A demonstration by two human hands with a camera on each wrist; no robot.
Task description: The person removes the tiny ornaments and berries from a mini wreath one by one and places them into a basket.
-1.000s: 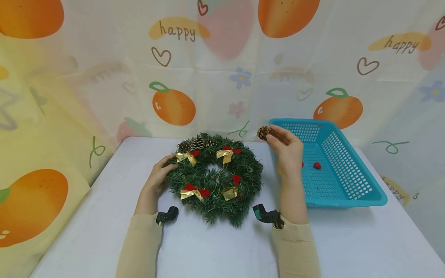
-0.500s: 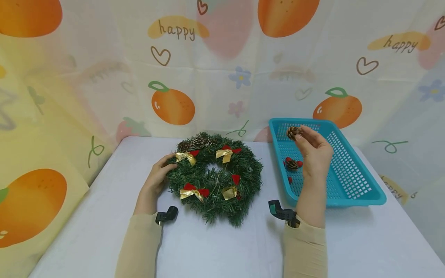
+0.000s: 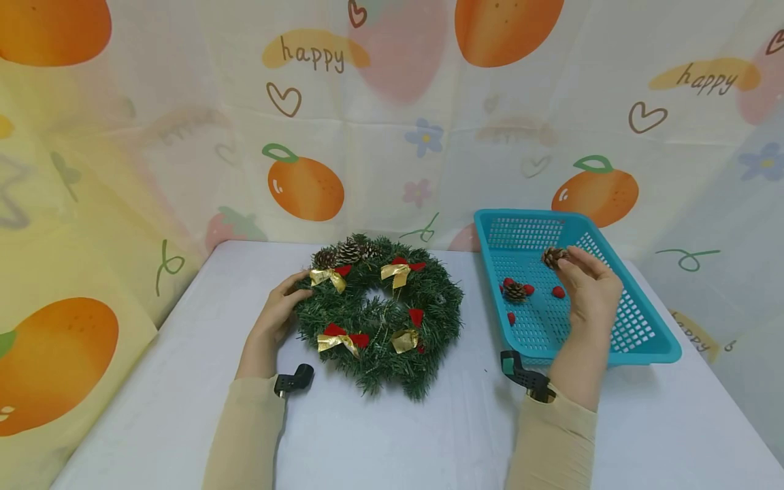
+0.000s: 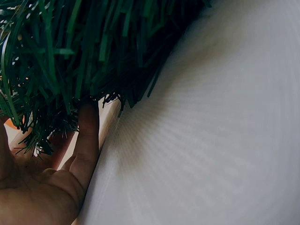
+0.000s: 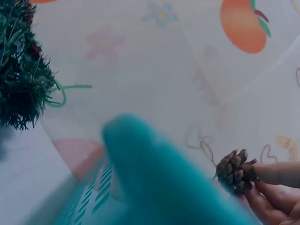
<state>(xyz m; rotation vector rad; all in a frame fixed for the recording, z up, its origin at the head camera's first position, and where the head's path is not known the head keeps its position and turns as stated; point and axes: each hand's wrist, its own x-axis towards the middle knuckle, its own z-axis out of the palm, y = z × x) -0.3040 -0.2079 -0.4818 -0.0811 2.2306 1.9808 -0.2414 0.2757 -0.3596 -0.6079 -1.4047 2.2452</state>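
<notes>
A green wreath (image 3: 373, 320) of artificial pine lies on the table, with gold-and-red bows and several pine cones (image 3: 349, 250) at its upper left. My left hand (image 3: 278, 313) holds the wreath's left edge; the foliage (image 4: 93, 51) hides some fingertips in the left wrist view. Over the blue basket (image 3: 649, 350), my right hand (image 3: 591, 289) pinches a brown pine cone (image 3: 554, 258) between thumb and fingers. A thin wire sticks out from this cone (image 5: 234, 171) in the right wrist view.
Inside the basket, another pine cone (image 3: 514, 292) lies among several small red pieces (image 3: 558, 292). The basket's raised rim (image 5: 159, 164) comes close to the right wrist camera. A printed cloth (image 3: 380, 156) hangs behind the white table (image 3: 392, 442).
My right hand has carried the pine cone rightward and slightly down, from beside the wreath to over the basket. The left hand and the wreath have stayed in place.
</notes>
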